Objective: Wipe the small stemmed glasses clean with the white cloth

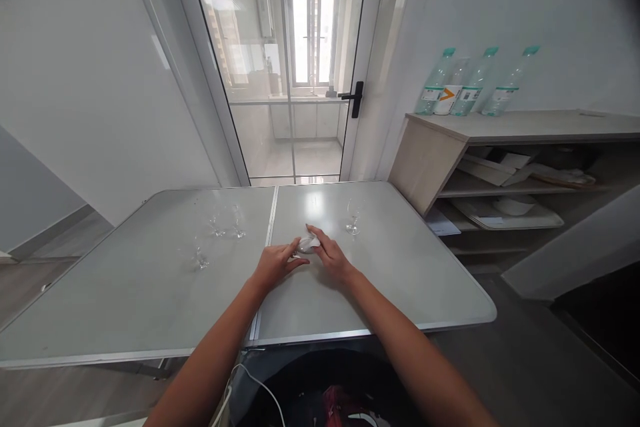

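Note:
Over the middle of the table (pixel 400 280), both my hands are close together around a small clear glass (pixel 299 253) and a crumpled white tissue (pixel 309 245). My left hand (pixel 277 263) is closed on the glass, most of which is hidden by the fingers and the tissue. On the right side of it, my right hand (pixel 331 255) has its fingers curled round the tissue, pressing it against the glass. Further right stands a clear stemmed glass (pixel 353 223). To the left are three more stemmed glasses, two side by side (pixel 237 225) and one nearer (pixel 201 257).
A metal seam (pixel 271 217) crosses the tabletop. Behind the table is a glass door with a black handle (pixel 356 100). At right, a wooden shelf unit (pixel 425 160) carries several plastic bottles (pixel 470 90). A white cable (pixel 260 380) hangs below the front edge.

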Available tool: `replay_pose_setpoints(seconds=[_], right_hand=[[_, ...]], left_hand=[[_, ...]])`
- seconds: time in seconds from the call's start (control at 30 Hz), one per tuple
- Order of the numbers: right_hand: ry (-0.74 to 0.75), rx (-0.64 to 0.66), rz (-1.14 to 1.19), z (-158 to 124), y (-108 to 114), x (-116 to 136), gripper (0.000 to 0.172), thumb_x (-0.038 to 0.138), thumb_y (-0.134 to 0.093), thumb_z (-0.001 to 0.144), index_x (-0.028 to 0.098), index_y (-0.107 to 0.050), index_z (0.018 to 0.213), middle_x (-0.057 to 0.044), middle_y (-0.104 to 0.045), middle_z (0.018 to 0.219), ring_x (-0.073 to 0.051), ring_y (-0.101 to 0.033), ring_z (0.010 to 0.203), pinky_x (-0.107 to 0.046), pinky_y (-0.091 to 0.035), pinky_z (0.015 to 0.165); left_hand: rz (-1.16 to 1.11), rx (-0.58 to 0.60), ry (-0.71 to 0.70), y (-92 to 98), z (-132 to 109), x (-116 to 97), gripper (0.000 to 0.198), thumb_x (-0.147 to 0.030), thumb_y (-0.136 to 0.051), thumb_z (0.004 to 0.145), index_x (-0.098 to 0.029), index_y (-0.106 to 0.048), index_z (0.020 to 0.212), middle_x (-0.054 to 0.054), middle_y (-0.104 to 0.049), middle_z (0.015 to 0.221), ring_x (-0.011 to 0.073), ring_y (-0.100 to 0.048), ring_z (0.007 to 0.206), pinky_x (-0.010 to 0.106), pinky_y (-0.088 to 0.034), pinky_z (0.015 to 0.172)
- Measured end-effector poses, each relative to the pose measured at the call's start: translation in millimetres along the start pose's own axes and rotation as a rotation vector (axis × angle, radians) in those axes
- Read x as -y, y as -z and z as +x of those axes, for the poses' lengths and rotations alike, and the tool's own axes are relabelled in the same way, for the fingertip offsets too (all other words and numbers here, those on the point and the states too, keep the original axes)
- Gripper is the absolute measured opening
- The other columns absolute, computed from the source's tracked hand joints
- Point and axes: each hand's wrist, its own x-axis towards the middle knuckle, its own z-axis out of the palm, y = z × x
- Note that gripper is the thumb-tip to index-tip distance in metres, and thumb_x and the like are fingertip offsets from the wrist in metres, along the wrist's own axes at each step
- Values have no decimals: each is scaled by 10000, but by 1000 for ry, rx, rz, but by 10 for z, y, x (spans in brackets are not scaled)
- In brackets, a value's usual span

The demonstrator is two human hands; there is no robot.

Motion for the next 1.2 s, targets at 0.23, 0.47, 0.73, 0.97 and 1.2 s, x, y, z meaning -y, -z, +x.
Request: replay_pose_setpoints(seconds=[0.23, 0.47, 0.73, 0.97, 1.2], right_hand=[[-57, -82, 178, 5, -8, -30, 464, 482, -477, 1020, 245, -568, 1408, -54, -651, 1120, -199, -601, 945, -303, -512, 837], [-37, -23, 48, -43, -8, -59, 552, 497, -459, 1040, 222, -441, 1518, -15, -616, 859, -186, -553, 748, -299, -490, 728], [-47, 15, 175, -15, -48, 43, 474, 436, -561, 989, 220, -482, 1403, -34, -632, 955, -199, -571, 826, -314, -466, 759], [-72, -14, 187, -24, 5, 43, 458, 445, -564, 986, 229, -521, 1388, 29, -532, 753, -151, -436, 632, -273, -365, 619], [-14, 45, 300, -10, -48, 69, 363, 398, -631, 923, 220, -617, 1239, -35, -607, 1022, -207, -552, 898, -308, -439, 802]], left_hand=[[-1, -47, 94, 15, 4, 41, 579, -620, -739, 853, -242, -709, 1290, 22, -756, 728, 171, -698, 616, 253, -450, 594], [55, -104, -62, 8, -17, 0, 537, -575, -670, 933, -208, -677, 1325, 26, -754, 723, 156, -702, 633, 243, -447, 595], [49, -148, -103, 3, 2, 33, 551, -576, -651, 940, -199, -648, 1342, 10, -761, 762, 135, -687, 621, 239, -418, 576], [33, -146, -109, -44, -12, 38, 550, -578, -649, 945, -198, -660, 1343, 20, -750, 727, 136, -681, 606, 227, -420, 580], [1, -182, -119, -18, 5, 38, 546, -580, -666, 928, -201, -666, 1322, 12, -752, 733, 130, -671, 586, 227, -422, 569]])
